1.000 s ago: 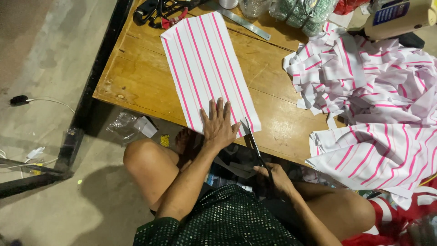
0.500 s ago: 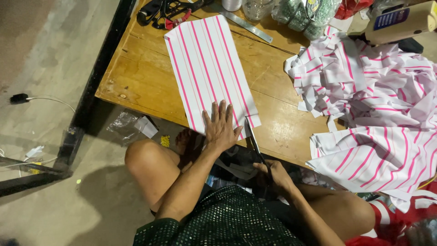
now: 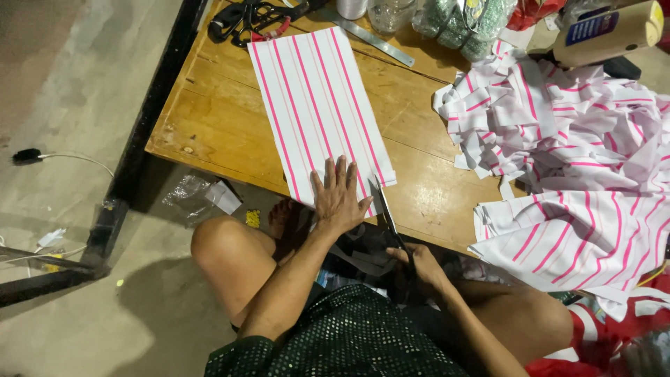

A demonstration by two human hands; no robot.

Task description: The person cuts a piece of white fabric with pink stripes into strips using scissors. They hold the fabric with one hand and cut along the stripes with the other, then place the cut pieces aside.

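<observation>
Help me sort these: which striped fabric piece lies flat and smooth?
The rectangular sheet under the left hand; the right-side pieces lie crumpled in heaps.

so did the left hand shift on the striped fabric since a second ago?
No. The left hand stays flat on the striped fabric, at its near end by the table edge.

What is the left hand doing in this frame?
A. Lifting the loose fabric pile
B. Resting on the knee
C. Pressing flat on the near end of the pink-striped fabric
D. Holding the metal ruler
C: the left hand lies spread flat on the striped fabric, beside the scissors held in the right hand.
</observation>
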